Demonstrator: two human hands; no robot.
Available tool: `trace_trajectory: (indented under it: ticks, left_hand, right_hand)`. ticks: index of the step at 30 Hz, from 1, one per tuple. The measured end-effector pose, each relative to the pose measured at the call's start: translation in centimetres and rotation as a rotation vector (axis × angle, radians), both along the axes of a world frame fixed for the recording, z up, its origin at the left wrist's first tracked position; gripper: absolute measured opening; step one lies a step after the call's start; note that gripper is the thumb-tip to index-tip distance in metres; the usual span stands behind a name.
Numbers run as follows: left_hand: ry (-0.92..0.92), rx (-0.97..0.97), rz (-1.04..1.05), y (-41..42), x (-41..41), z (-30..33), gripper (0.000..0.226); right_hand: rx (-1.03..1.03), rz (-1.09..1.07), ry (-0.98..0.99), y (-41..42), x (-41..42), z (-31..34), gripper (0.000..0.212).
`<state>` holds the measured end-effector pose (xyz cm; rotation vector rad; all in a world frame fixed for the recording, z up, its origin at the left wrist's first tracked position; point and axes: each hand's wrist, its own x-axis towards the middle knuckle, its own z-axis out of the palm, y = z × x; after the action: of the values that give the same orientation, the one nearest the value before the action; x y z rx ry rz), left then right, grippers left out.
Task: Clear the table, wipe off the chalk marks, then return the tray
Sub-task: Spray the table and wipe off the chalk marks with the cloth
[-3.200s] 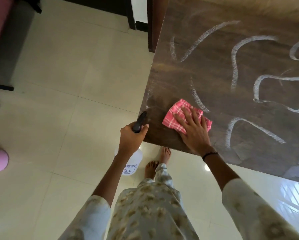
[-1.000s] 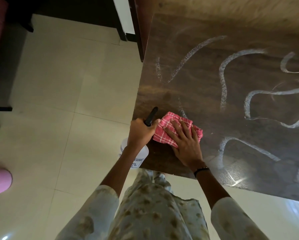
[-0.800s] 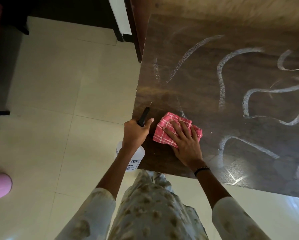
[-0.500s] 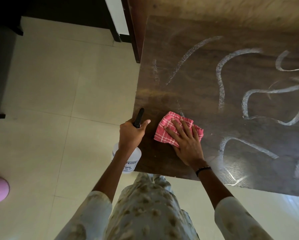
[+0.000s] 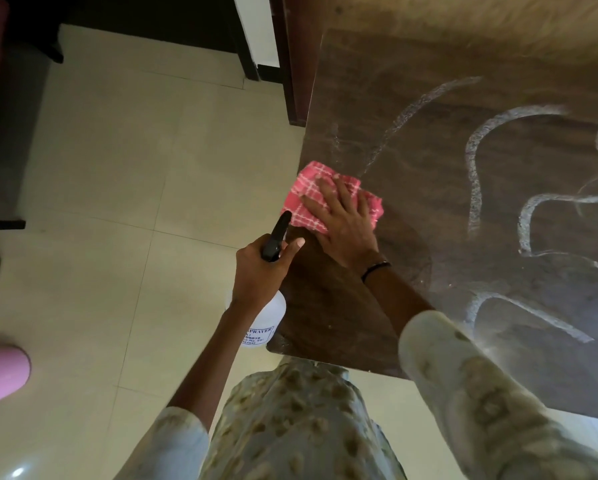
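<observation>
Right hand: laid flat, fingers spread, palm pressing the pink checked cloth onto the table; the open palm spreads pressure across the cloth for rubbing, not gripping.
Left hand: wrapped tight round the neck of the spray bottle, thumb out beside the black nozzle, which points toward the tabletop; it hangs just off the table's left edge, probably to keep the bottle ready for another squirt without blocking the wiping.
Cloth: crumpled into a pad, at the table's left edge, one corner reaching the rim, just near of a faint thin chalk line.
Chalk marks: thick white curving strokes fill the right and far parts of the table, well apart from the cloth; the faint thin line to their left looks smeared.
Wiped patch: the near-left corner shows dark, bare wood grain.
Stage: clearing appears done in the part that shows, wiping is barely started.
Tray: not in view.
</observation>
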<state>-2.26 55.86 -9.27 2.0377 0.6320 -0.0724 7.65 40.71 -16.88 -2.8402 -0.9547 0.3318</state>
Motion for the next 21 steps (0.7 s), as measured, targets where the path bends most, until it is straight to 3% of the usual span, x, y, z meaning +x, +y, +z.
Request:
trace_trajectory:
  ticks: [3, 7, 11, 16, 21]
  left_hand:
    - [0.002, 0.004, 0.002, 0.5, 0.4, 0.2, 0.047]
    - [0.037, -0.028, 0.018, 0.5, 1.3, 0.4, 0.036]
    - [0.04, -0.031, 0.004, 0.4, 2.2, 0.5, 0.027]
    - [0.022, -0.054, 0.002, 0.4, 2.9, 0.3, 0.027]
    - [0.016, -0.043, -0.027, 0.5, 3.5, 0.2, 0.036]
  right_hand:
    - [0.041, 0.135, -0.012, 1.4, -2.7, 0.1, 0.056]
    - [-0.023, 0.292, -0.015, -4.1, -6.0, 0.0, 0.066]
    - [-0.05, 0.135, -0.013, -8.6, -3.8, 0.0, 0.071]
    - [-0.007, -0.085, -0.02, -4.2, 1.9, 0.0, 0.069]
    - [0.037, 0.013, -0.057, 1.3, -0.2, 0.0, 0.067]
